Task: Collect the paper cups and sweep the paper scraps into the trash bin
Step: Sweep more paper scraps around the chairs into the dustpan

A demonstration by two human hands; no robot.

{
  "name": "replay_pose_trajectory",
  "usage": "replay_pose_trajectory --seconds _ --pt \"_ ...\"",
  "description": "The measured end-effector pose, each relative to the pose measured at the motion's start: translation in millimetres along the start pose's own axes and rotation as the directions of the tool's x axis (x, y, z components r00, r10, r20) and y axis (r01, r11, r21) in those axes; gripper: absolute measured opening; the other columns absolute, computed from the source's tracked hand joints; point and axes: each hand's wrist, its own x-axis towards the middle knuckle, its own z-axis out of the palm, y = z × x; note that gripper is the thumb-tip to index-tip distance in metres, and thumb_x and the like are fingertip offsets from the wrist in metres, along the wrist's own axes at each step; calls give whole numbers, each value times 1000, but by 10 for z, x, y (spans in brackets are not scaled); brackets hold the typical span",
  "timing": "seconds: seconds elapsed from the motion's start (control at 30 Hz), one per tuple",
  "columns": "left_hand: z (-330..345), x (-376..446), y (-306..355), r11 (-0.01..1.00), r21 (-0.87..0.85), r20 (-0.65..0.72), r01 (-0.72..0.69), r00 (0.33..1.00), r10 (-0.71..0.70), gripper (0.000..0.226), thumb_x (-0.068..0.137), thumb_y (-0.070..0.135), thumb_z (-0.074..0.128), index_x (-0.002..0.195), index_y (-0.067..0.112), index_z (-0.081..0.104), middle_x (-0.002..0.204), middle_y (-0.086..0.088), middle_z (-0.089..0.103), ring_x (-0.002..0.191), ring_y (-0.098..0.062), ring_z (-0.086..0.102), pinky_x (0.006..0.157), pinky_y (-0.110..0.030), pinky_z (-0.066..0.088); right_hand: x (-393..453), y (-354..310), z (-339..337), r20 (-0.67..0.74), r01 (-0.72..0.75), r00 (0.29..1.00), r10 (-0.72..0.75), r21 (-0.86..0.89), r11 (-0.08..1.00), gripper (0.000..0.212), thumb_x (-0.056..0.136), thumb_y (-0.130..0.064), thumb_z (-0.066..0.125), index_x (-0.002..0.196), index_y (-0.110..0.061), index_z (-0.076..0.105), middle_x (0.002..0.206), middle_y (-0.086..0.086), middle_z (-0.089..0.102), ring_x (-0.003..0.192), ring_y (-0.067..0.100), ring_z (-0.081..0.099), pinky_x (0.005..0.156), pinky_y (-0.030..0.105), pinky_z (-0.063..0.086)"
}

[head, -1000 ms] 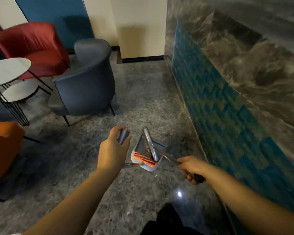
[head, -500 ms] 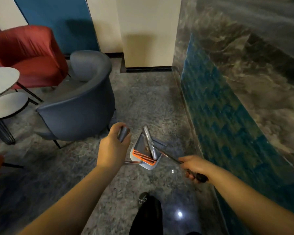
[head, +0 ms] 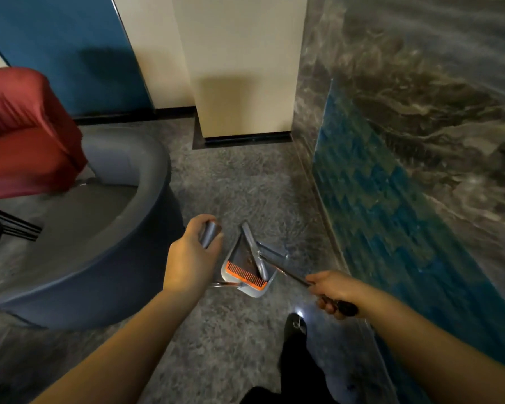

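one dustpan, one broom, two hands

Two armchairs at left, one red, one grey-blue, one dustpan at centre, one broom, two hands, left, right, one shoe at lower centre

Both bare forearms reach forward. The left hand curls around a grey handle; the right hand apparently grips a dark handle, fingers wrapped underneath.
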Motion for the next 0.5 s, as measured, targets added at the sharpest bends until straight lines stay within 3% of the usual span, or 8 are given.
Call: replay_pose_trajectory --seconds 0.2,0.4,0.5 --pt "443 1485 -71 998 30 -58 49 997 -47 29 85 36 69 98 52 49 81 18 62 77 7 58 54 -10 41 1216 -1100 -797 44 -14 999 17 -74 997 40 97 -8 41 138 -9 42 57 5 42 38 9 37 41 12 26" --pt "583 2827 -39 995 21 -148 102 984 -98 25 85 38 68 102 47 52 80 21 62 62 -5 64 54 -34 55 2160 -2268 -1423 85 -5 996 19 -157 988 40 97 -11 45 137 -8 44 59 7 43 41 12 39 40 14 30" --pt "559 3429 -121 995 48 -210 86 975 -75 27 86 38 69 107 45 53 77 33 55 74 18 56 52 -8 42 2606 -2793 -1576 110 21 994 0 -186 982 38 96 -11 46 134 -8 46 58 6 43 36 10 40 37 13 31"
